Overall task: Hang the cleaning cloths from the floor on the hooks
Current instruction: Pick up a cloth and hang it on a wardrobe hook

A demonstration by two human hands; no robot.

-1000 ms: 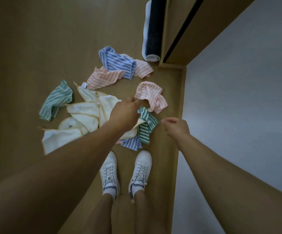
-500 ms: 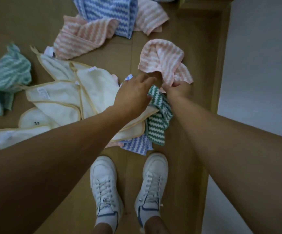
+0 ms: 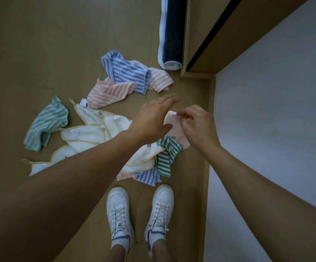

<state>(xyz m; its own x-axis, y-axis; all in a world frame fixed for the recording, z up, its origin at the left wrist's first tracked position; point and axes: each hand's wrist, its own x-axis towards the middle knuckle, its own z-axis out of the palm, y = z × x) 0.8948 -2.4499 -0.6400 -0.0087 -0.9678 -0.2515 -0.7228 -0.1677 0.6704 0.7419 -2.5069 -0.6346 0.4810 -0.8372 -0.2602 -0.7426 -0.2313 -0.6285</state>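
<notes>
Right hand: the right hand [image 3: 197,127] pinched the pale pink striped cloth [image 3: 172,124].
Left hand: the left hand [image 3: 152,120] hovered beside it, fingers straight, holding nothing.

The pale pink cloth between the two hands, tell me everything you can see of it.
The pale pink cloth looks soft and bunched, and motion blur hides any pattern. It is lifted above the wooden floor, mostly hidden between the hands. The right hand pinches its upper edge with curled fingers; the left hand, fingers straight, covers its left side. Its lower end hangs near the green zigzag-striped cloth; contact cannot be told.
</notes>
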